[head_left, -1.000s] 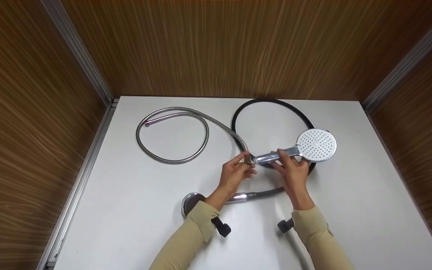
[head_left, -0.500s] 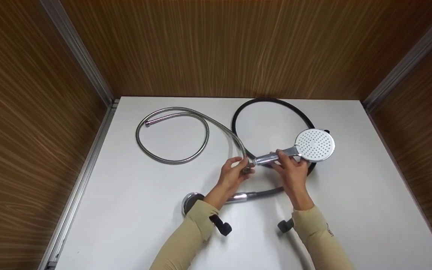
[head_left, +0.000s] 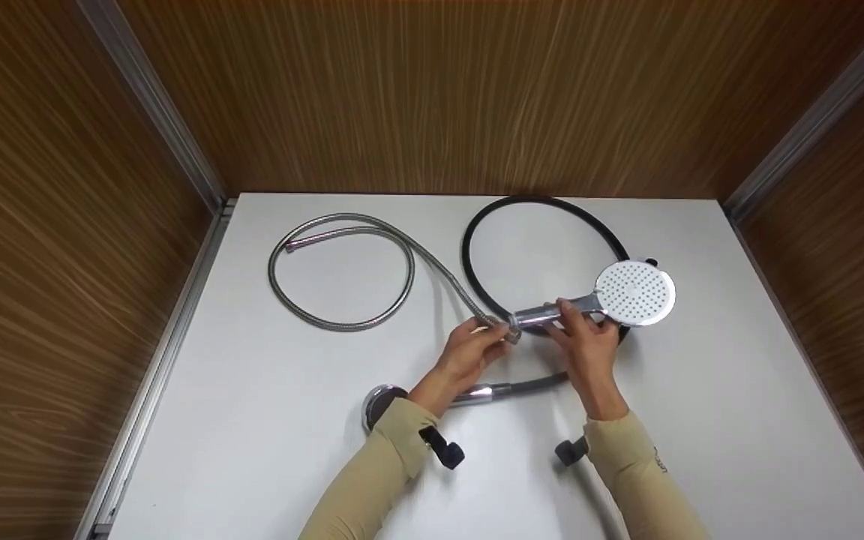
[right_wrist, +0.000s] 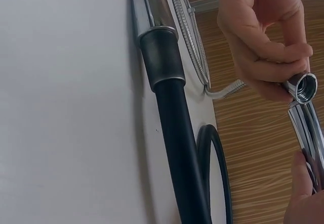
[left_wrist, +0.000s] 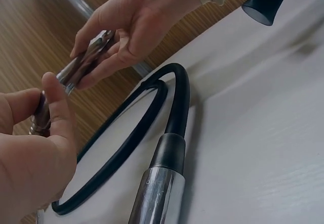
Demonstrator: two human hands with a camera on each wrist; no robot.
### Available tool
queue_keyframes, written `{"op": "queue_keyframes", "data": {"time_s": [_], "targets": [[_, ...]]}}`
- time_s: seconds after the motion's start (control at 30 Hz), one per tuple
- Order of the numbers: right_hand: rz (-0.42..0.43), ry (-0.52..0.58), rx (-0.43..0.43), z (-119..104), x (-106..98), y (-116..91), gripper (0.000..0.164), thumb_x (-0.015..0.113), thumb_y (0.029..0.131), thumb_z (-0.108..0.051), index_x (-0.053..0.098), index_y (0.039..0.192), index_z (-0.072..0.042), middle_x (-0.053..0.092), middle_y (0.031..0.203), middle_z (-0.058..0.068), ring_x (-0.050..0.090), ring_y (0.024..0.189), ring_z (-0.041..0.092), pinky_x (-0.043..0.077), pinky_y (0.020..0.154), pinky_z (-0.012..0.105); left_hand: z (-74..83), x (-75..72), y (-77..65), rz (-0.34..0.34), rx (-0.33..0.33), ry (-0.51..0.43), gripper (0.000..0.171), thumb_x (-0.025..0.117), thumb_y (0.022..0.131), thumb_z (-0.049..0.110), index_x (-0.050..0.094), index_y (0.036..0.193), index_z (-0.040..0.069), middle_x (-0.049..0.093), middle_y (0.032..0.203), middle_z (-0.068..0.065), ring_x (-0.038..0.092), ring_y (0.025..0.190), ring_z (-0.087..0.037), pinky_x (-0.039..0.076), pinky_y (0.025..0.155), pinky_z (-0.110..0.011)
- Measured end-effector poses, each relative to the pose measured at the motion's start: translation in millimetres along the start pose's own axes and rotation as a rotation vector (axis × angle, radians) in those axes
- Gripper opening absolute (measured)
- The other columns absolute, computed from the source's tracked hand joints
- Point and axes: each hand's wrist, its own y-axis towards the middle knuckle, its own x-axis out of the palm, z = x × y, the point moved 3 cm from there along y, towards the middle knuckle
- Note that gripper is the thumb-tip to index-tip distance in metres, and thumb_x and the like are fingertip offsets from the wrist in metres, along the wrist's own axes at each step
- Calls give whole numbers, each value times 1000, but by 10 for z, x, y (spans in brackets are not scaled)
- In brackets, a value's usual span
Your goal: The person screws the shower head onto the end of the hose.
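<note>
My left hand [head_left: 468, 356] pinches the end of a silver metal shower hose [head_left: 443, 271] between thumb and fingers. In the right wrist view the hose's chrome nut [right_wrist: 305, 88] shows its open, threaded mouth. It lies across the lower end of a chrome shower head handle [right_wrist: 308, 133]; whether they touch I cannot tell. My right hand [head_left: 589, 351] grips that handle near its middle. The shower head [head_left: 634, 292] is held up to the right, its round white nozzle face turned upward. The left wrist view shows both hands, with the hose end partly hidden by the left fingers.
A second shower head [head_left: 383, 406] with a dark face lies on the white table [head_left: 252, 420], partly under the left forearm. Its black hose [head_left: 544, 201] loops behind the right hand. The metal hose's other end [head_left: 298, 244] rests inside its coil at the left. Wood-grain walls [head_left: 432, 97] enclose the table.
My left hand has swung the hose end away from the handle's line, so the nut now points down and right and the hose runs straighter. My right hand stays nearly in place.
</note>
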Motion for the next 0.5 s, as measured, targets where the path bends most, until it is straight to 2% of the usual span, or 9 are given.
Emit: {"op": "queue_keyframes", "data": {"time_s": [0.2,0.47,0.5], "targets": [[43,51,-9,-12,-26,5,82,63,101,5,20,165,-21,72,112,9,78,101,23,65,93,42,7,12,-1,81,77,-37,18,67,97,-9,60,95,7,73,84,-6,72,72,-13,65,74,-23],[72,124,-34,-34,-23,-20,87,65,98,8,20,165,-24,66,117,11,77,104,26,65,91,44,-10,18,17,155,101,-91,22,69,95,-10,57,97,8,72,88,-5,72,75,-14,66,77,-25],[67,133,-27,-39,-63,27,87,65,98,8,20,165,-24,65,117,12,76,105,27,65,92,44,-46,40,61,169,107,-94,23,69,95,-11,57,97,9,72,88,-5,72,75,-14,66,77,-25]]}}
